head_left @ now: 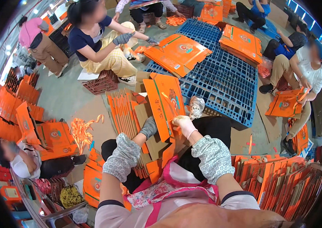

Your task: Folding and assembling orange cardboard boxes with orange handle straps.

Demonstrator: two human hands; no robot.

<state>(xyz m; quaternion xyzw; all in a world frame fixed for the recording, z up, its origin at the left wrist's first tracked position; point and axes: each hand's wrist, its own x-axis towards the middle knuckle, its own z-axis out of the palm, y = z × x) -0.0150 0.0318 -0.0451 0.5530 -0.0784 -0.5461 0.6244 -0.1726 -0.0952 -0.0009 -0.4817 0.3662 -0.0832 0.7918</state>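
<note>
An orange flat cardboard box blank (164,102) stands tilted in front of me, above my knees. My left hand (148,127), in a grey glove, holds its lower left edge from behind. My right hand (182,124), in a pale pink glove, pinches the blank's lower right edge. Both forearms wear patterned sleeve covers. Behind the blank leans a row of more orange and brown blanks (125,114) stacked on edge.
A blue plastic pallet (221,81) lies ahead with orange box stacks (178,53) on it. Several seated people work around it. A dense pile of orange blanks (282,182) stands at my right. A red crate (100,81) and orange scrap strips (81,129) lie left.
</note>
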